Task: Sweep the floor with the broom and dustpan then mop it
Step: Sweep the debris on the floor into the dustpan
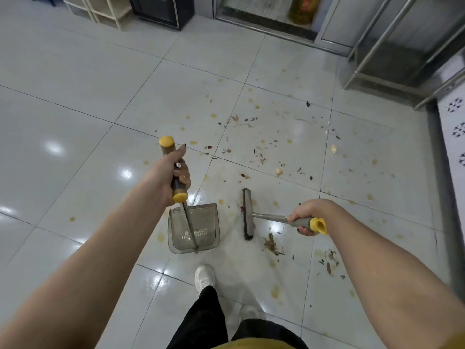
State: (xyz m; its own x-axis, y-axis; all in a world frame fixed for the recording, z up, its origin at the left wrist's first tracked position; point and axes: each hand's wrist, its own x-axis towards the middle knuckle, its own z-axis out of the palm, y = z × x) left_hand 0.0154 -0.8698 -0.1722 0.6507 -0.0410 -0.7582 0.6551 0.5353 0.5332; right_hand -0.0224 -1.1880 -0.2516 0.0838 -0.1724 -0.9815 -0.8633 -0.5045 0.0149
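Observation:
My left hand (171, 175) grips the grey and yellow handle of a clear grey dustpan (201, 230), which stands on the white tiled floor (75, 122) just ahead of my foot. My right hand (305, 217) grips the yellow-ended handle of the broom (247, 214). The broom's head rests on the floor a short way to the right of the dustpan's open side. Scraps of leaves, peel and dark bits (261, 152) lie scattered beyond and to the right of the broom, with a small pile (271, 244) below its head. Yellowish stains dot the tiles.
A metal rack with slanted legs (382, 46) stands at the far right, a patterned wall edge (455, 127) runs down the right side. A black cabinet (161, 8) and cream shelving (100, 11) stand at the back. My white shoe (205, 275) is just behind the dustpan.

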